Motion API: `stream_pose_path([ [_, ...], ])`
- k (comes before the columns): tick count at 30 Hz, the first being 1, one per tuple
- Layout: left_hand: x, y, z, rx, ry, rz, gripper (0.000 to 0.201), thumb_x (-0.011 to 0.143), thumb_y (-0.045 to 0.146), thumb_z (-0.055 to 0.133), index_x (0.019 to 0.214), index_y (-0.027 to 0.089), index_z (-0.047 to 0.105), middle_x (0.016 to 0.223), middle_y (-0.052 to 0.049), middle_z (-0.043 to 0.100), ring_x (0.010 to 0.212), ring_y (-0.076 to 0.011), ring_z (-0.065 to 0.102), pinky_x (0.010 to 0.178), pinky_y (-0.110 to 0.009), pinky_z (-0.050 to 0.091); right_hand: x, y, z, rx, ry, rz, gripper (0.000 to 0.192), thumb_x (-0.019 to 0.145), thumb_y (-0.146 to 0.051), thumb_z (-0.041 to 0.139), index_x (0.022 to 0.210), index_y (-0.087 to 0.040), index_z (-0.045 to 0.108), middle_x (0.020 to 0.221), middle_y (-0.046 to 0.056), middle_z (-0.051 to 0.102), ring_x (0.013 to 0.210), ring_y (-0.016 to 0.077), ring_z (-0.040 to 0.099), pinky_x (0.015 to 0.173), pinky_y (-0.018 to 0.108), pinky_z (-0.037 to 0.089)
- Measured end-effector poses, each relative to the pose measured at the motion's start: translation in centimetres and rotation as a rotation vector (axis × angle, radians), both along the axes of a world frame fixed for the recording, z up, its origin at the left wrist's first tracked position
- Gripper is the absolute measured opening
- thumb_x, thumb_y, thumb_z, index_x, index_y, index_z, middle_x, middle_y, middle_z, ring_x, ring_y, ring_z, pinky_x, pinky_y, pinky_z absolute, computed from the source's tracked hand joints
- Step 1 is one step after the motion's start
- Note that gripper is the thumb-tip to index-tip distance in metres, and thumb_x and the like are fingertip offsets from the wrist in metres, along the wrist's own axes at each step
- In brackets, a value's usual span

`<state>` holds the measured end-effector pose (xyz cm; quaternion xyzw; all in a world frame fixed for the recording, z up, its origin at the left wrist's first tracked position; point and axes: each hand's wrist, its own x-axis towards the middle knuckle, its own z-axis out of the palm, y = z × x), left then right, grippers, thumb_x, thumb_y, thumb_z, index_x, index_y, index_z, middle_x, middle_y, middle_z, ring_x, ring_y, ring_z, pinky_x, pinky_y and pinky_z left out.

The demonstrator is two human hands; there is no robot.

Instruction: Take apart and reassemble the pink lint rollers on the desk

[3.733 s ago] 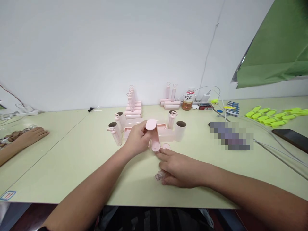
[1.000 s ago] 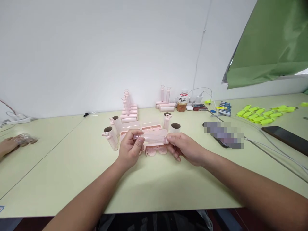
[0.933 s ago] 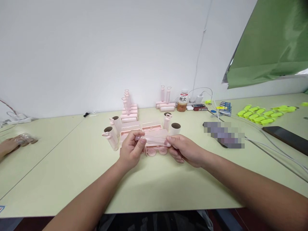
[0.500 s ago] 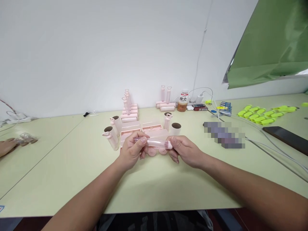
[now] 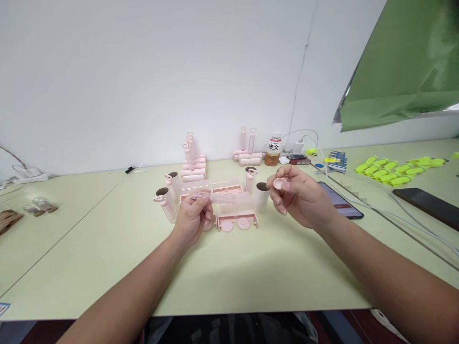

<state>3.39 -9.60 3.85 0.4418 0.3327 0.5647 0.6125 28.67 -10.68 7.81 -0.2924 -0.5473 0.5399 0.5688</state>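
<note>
My left hand (image 5: pixel 191 217) grips one end of a clear plastic tube (image 5: pixel 215 197) that sticks out to the right, level above the table. My right hand (image 5: pixel 303 196) is raised to the right of it and pinches a small round pink cap (image 5: pixel 280 183) between thumb and fingers. Between and below the hands lies a pink frame with round caps (image 5: pixel 236 221) on the pale green table (image 5: pixel 107 248). Paper rolls with brown cores (image 5: pixel 261 196) and pink handles (image 5: pixel 167 204) stand just behind.
Stacked pink rollers (image 5: pixel 193 165) and a drink bottle (image 5: pixel 274 150) stand near the wall. A phone (image 5: pixel 339 200), cables (image 5: pixel 394 200), a dark tablet (image 5: pixel 426 203) and yellow-green clips (image 5: pixel 394 169) lie right. Another person's hand (image 5: pixel 9 220) and small bags (image 5: pixel 39 205) are at far left.
My right hand has pulled the pink cap off the tube's right end and lifted it up and to the right. My left hand keeps the tube. The other person's hand drew back left.
</note>
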Motion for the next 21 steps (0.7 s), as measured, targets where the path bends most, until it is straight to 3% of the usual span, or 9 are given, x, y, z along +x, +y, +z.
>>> stream_pose_path([
  [2, 0.1, -0.1, -0.3, 0.047, 0.064, -0.012, 0.033, 0.074, 0.040, 0.072, 0.094, 0.020, 0.056, 0.050, 0.008, 0.052, 0.036, -0.0075, 0.041, 0.035, -0.018, 0.030, 0.5, 0.2, 0.2, 0.024, -0.156, -0.015, 0.013, 0.073, -0.023, 0.067, 0.080, -0.021, 0.056, 0.070, -0.003, 0.058, 0.049, 0.0102, 0.050, 0.041, 0.023, 0.040],
  [5, 0.7, -1.1, -0.6, 0.190, 0.280, -0.017, 0.031, 0.074, 0.038, 0.073, 0.093, 0.018, 0.060, 0.051, 0.007, 0.053, 0.040, -0.0080, 0.045, 0.040, -0.020, 0.034, 0.2, -0.6, 0.1, 0.167, -0.624, -0.018, 0.012, 0.077, -0.029, 0.066, 0.073, -0.018, 0.062, 0.057, -0.004, 0.049, 0.050, 0.0099, 0.045, 0.048, 0.024, 0.034],
  [9, 2.3, -3.2, -0.9, 0.386, 0.561, -0.069, 0.026, 0.074, 0.034, 0.074, 0.091, 0.017, 0.066, 0.073, -0.001, 0.066, 0.062, -0.0121, 0.057, 0.057, -0.023, 0.044, -1.6, -2.4, -0.6, 0.416, -1.066, 0.056, 0.023, 0.080, -0.040, 0.066, 0.092, -0.020, 0.067, 0.063, -0.002, 0.057, 0.056, 0.0121, 0.048, 0.054, 0.024, 0.031],
  [12, 3.4, -4.1, -0.7, 0.427, 0.651, -0.104, 0.026, 0.078, 0.039, 0.070, 0.093, 0.018, 0.065, 0.081, -0.003, 0.069, 0.070, -0.0154, 0.061, 0.063, -0.026, 0.047, -2.1, -3.1, -0.7, 0.488, -1.250, 0.032, 0.020, 0.083, -0.039, 0.060, 0.083, -0.019, 0.064, 0.067, 0.001, 0.061, 0.058, 0.0136, 0.050, 0.056, 0.025, 0.029],
  [16, 4.4, -3.7, 0.5, 0.544, 0.799, -0.199, 0.036, 0.085, 0.041, 0.062, 0.114, 0.022, 0.059, 0.094, -0.004, 0.070, 0.079, -0.0173, 0.064, 0.070, -0.029, 0.050, -0.9, -2.4, 0.1, 0.441, -1.362, -0.027, 0.022, 0.081, -0.038, 0.059, 0.071, -0.020, 0.055, 0.060, 0.000, 0.056, 0.053, 0.0130, 0.044, 0.052, 0.026, 0.024],
  [18, 4.6, -3.0, 1.0, 0.658, 1.015, -0.189, 0.048, 0.087, 0.040, 0.059, 0.129, 0.021, 0.049, 0.101, -0.006, 0.069, 0.087, -0.0209, 0.063, 0.077, -0.035, 0.050, 0.2, -1.6, 0.5, 0.348, -1.369, -0.048, 0.020, 0.079, -0.033, 0.057, 0.066, -0.020, 0.050, 0.055, -0.002, 0.050, 0.050, 0.0120, 0.040, 0.050, 0.026, 0.023],
  [21, 4.6, -1.4, 1.0, 0.860, 1.434, -0.088, 0.050, 0.085, 0.037, 0.059, 0.130, 0.019, 0.048, 0.122, -0.012, 0.061, 0.112, -0.0301, 0.055, 0.096, -0.049, 0.040, 1.6, -0.2, 0.6, 0.168, -1.352, -0.035, 0.019, 0.076, -0.027, 0.055, 0.061, -0.020, 0.046, 0.055, -0.004, 0.044, 0.050, 0.0112, 0.035, 0.047, 0.026, 0.021],
])
